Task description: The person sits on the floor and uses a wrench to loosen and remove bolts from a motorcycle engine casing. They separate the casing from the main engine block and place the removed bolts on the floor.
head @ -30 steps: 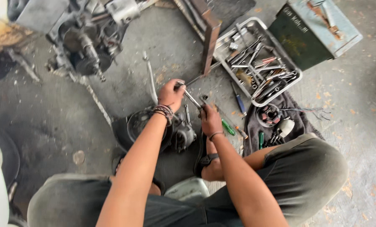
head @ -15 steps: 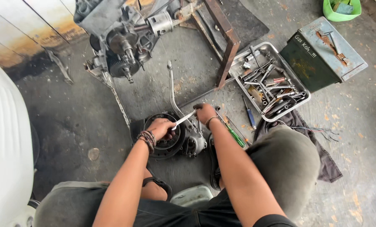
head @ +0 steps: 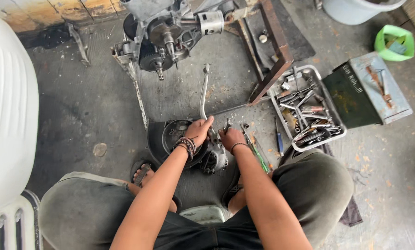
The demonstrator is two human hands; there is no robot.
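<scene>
Covering stained concrete floor [head: 82, 115]: tools.

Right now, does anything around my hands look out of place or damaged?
Nothing looks damaged. Both hands, left hand and right hand, rest on the round grey metal engine cover. A green-handled screwdriver lies loose on the stained concrete floor, outside the grey metal tool tray.
</scene>
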